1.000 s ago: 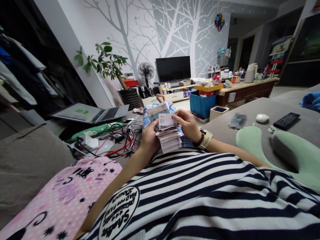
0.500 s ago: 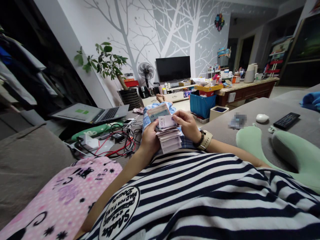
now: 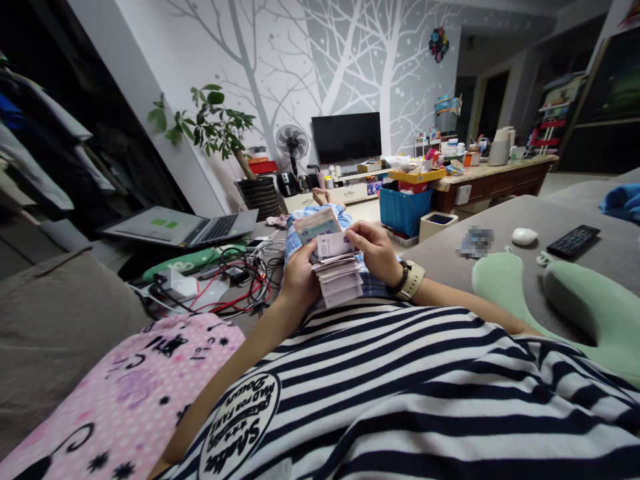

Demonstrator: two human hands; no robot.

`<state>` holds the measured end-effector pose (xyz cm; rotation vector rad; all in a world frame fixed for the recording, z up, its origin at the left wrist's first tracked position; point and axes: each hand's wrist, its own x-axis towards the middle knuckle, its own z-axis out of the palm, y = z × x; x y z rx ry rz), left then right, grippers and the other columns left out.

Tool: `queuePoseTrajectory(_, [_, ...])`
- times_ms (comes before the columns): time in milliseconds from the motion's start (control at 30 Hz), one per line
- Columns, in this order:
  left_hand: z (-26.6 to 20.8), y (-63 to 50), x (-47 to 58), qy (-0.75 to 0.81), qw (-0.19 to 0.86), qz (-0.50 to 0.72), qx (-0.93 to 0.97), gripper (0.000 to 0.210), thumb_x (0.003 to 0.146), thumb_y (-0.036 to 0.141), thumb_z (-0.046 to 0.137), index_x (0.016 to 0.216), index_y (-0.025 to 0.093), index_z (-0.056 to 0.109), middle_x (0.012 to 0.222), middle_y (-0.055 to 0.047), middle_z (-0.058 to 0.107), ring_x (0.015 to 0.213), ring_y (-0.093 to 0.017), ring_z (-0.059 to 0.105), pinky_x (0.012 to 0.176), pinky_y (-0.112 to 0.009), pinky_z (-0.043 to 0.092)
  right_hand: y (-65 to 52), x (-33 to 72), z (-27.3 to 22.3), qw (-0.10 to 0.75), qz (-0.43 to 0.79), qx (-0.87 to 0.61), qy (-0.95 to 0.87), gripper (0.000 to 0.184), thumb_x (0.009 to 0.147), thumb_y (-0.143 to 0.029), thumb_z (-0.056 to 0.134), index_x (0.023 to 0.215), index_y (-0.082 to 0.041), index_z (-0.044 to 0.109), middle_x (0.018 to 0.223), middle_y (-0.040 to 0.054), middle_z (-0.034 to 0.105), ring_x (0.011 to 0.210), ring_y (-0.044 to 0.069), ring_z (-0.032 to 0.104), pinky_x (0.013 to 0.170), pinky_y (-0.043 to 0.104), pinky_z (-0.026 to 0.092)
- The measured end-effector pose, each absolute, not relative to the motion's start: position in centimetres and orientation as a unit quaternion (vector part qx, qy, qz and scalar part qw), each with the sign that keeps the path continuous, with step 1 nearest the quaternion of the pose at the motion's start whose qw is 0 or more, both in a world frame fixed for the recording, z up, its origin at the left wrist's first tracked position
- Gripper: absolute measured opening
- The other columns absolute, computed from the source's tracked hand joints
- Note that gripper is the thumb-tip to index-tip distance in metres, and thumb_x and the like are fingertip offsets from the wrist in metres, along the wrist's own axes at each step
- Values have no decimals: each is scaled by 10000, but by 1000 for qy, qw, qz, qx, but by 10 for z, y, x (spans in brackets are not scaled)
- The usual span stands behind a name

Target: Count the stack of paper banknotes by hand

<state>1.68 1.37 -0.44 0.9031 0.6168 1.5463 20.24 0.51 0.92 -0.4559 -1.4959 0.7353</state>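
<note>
Just past the striped shirt (image 3: 380, 373), the left hand (image 3: 300, 277) has its grip around one fanned bundle of paper slips (image 3: 341, 275), too overlapped for me to count, while the right hand (image 3: 379, 253) pinches the top slip (image 3: 331, 246) near its right end; they hide part of one thicker stack (image 3: 316, 224) just beyond. To the left lie tangled cables (image 3: 253, 287) and one laptop (image 3: 220, 228); to the right, one white mouse (image 3: 525, 236) and one remote (image 3: 573, 241). Farther off stand one potted plant (image 3: 214, 110), one fan (image 3: 293, 143) and one dark television (image 3: 347, 137).
</note>
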Motion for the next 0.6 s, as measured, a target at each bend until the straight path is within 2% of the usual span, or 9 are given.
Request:
queuePoseTrajectory(167, [1, 7, 21, 274, 593, 653, 384, 392, 879, 310, 998, 1246, 183, 944, 1221, -163, 998, 1420, -516, 921, 1170, -563, 795, 5, 204, 8, 646, 305, -222, -664, 764, 982, -994, 822, 764, -290, 622, 742, -14, 494, 798, 212, 469, 787, 394, 480])
queuePoseTrajectory(267, [3, 5, 22, 280, 581, 664, 379, 376, 869, 283, 1021, 1222, 189, 934, 1233, -166, 998, 1453, -547, 903, 1195, -598, 794, 4, 205, 7, 642, 303, -213, -671, 847, 1019, -1084, 716, 752, -281, 689, 719, 5, 584, 738, 201, 464, 769, 406, 477])
queuePoseTrajectory(333, [5, 2, 23, 288, 571, 675, 368, 389, 874, 242, 991, 1255, 197, 927, 1215, -142, 1002, 1419, -518, 925, 1196, -608, 798, 3, 204, 8, 643, 305, -201, -673, 880, 1027, -1110, 693, 747, -276, 706, 731, 24, 657, 718, 197, 481, 770, 413, 487])
queuePoseTrajectory(467, [10, -5, 25, 287, 573, 676, 364, 493, 857, 178, 951, 1349, 194, 927, 1174, -109, 1007, 1328, -456, 965, 1199, -597, 797, 7, 203, 7, 656, 311, -222, -651, 845, 932, -1078, 868, 750, -281, 650, 721, -2, 657, 740, 191, 541, 789, 393, 501])
queuePoseTrajectory(600, [13, -11, 24, 296, 565, 677, 368, 490, 811, 109, 946, 1294, 193, 952, 1079, -87, 997, 1301, -448, 968, 1196, -568, 792, 16, 203, 5, 649, 327, -289, -624, 802, 803, -979, 1038, 791, -283, 637, 726, -34, 652, 757, 182, 551, 758, 365, 458])
